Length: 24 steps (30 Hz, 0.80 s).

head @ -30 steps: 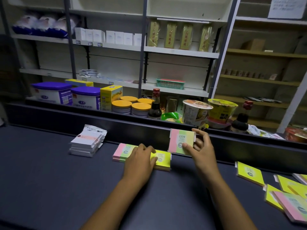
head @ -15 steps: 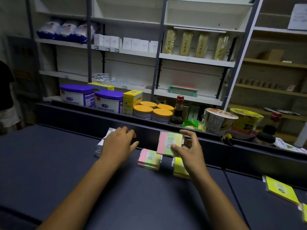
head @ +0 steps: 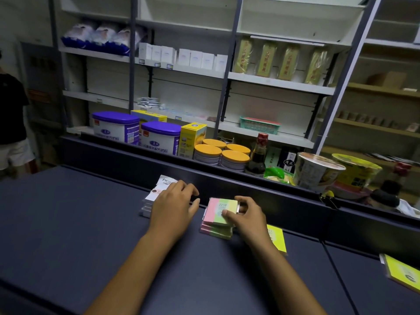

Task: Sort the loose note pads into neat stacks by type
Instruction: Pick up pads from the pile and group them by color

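A pink-and-green note pad (head: 218, 211) marked 2209 lies on top of a small stack of the same pads (head: 216, 231) on the dark counter. My right hand (head: 246, 218) grips it, thumb on its face and fingers behind its far edge. My left hand (head: 175, 204) rests flat on a stack of white pads (head: 159, 189), fingers slightly apart. A yellow-green pad stack (head: 278, 238) sits just right of my right wrist, partly hidden by it. One more yellow-green pad (head: 402, 272) lies loose at the far right.
A raised dark ledge (head: 261, 189) runs along the back of the counter (head: 68, 223). Behind it stand purple-lidded tins (head: 159, 137), orange-lidded jars (head: 227, 153), a sauce bottle (head: 258, 153) and noodle cups (head: 318, 171). A person (head: 11, 123) stands at the far left.
My right hand has lowered the pink-and-green pad from mid-air onto the matching stack. My left hand moved from the coloured pads over to the white stack. The view shifted left.
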{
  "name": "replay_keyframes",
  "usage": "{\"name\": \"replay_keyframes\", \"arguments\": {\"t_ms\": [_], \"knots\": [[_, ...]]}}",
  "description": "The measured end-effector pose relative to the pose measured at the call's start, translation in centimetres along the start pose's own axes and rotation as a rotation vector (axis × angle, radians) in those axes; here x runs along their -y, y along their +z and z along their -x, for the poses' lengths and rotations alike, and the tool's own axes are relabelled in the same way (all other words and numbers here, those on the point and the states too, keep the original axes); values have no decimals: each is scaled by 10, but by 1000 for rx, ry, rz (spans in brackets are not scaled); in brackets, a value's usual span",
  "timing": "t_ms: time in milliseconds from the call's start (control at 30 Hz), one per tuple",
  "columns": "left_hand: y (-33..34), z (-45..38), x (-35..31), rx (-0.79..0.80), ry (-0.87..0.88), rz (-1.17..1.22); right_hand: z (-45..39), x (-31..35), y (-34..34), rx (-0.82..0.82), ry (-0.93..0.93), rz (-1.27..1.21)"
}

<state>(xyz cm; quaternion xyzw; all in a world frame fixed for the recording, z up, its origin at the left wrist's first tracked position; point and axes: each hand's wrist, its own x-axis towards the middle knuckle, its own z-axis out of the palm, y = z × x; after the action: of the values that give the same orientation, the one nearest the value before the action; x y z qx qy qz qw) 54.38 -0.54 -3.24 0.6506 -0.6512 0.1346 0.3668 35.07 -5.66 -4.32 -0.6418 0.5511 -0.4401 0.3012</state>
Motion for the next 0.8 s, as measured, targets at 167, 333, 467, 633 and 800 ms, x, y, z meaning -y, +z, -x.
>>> {"name": "replay_keyframes", "arguments": {"t_ms": [167, 333, 467, 633, 800], "knots": [[2, 1, 2, 4, -15, -3, 4, -5, 6, 48, -67, 267], [2, 1, 0, 5, -19, 7, 4, -8, 9, 51, -95, 448], [3, 2, -6, 36, 6, 12, 5, -7, 4, 74, -125, 447], [1, -2, -19, 82, 80, 6, 9, 0, -32, 69, -251, 487], [0, -5, -51, 181, 143, 1, 26, -9, -90, 121, -291, 733]]}}
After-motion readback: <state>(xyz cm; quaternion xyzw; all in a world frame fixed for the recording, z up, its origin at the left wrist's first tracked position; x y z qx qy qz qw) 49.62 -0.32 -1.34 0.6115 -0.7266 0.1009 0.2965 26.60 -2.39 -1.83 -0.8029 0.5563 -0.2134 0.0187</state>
